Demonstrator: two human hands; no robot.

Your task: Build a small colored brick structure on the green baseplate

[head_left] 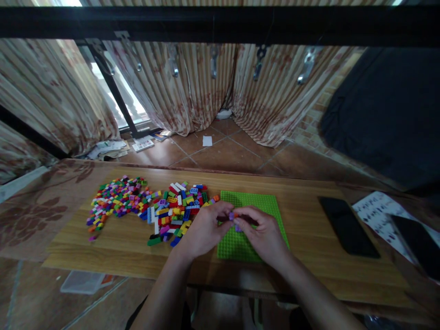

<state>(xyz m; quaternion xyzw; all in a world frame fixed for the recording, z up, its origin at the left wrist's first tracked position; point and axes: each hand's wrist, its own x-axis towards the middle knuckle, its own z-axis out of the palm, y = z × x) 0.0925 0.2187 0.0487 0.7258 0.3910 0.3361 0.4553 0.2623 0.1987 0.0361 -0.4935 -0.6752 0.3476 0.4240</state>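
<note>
Both hands meet over a green studded baseplate (pixel 252 198) on the wooden table. Between their fingertips is a small purple brick (pixel 231 216), with a bit of orange beside it. My left hand (pixel 210 225) pinches it from the left, thumb and fingers together. From the right, my right hand (pixel 263 231) closes its thumb and forefinger on it. Another purple piece (pixel 238 228) shows just below the right fingertips; whether it is joined to the brick I cannot tell. My fingers cover part of the bricks.
A pile of larger mixed bricks (pixel 177 211) lies left of the baseplate, with a heap of smaller bricks (pixel 118 195) farther left. At the right are a black phone (pixel 349 225), a printed sheet (pixel 381 213) and another dark device (pixel 417 243). A black bar (pixel 220 25) crosses overhead.
</note>
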